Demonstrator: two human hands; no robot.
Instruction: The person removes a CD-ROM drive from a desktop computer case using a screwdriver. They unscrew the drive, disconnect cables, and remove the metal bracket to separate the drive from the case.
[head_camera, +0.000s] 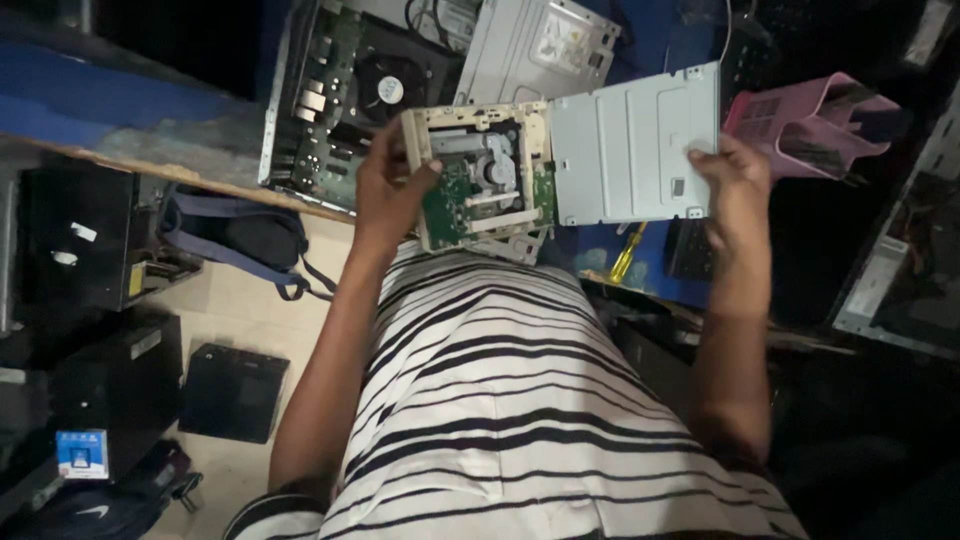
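Note:
My left hand (388, 190) grips an opened optical drive mechanism (487, 175) with a beige plastic frame, a green circuit board and a metal laser assembly. My right hand (735, 185) holds the drive's flat grey metal cover (630, 145) by its right edge, next to the mechanism. Both are held up in front of my black and white striped shirt (520, 400), above a blue work surface (640, 40).
An open computer case with a motherboard and fan (350, 90) lies at the back left, a second silver drive (535, 45) behind it. A pink plastic basket (815, 115) sits right. A yellow-handled screwdriver (628, 253) lies below the cover. A dark backpack (235, 235) and black boxes sit on the floor left.

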